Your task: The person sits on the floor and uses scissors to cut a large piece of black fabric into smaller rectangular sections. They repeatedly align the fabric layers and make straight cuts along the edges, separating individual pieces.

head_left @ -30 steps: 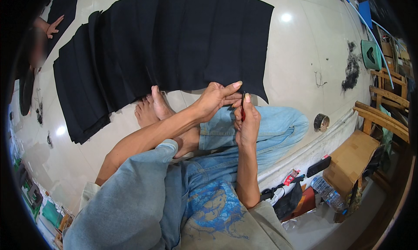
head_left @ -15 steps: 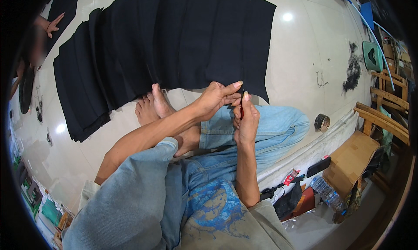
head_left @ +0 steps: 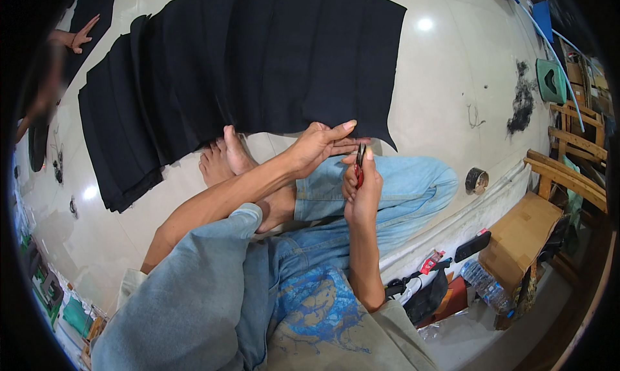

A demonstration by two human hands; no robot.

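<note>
I sit on a glossy white floor [head_left: 439, 93] with my legs in blue jeans [head_left: 394, 190] and my bare feet [head_left: 223, 158] out in front. A large pleated black cloth [head_left: 258, 61] lies spread on the floor before me. My left hand [head_left: 316, 145] pinches the cloth's near edge, fingers stretched to the right. My right hand [head_left: 360, 190] is shut on small red-handled snips [head_left: 359, 167], whose tip points up at the cloth edge right next to the left fingers.
A roll of tape [head_left: 476, 180] lies on the floor at my right. A cardboard box [head_left: 523, 242], a plastic bottle [head_left: 485, 284], a black bag [head_left: 426, 300] and wooden frames [head_left: 575, 151] crowd the right side. Black thread scraps [head_left: 520, 103] lie far right. Another person's hand [head_left: 77, 38] shows at top left.
My right hand has shifted a little lower with the snips. My left hand keeps its hold on the cloth edge. The cloth has not moved.
</note>
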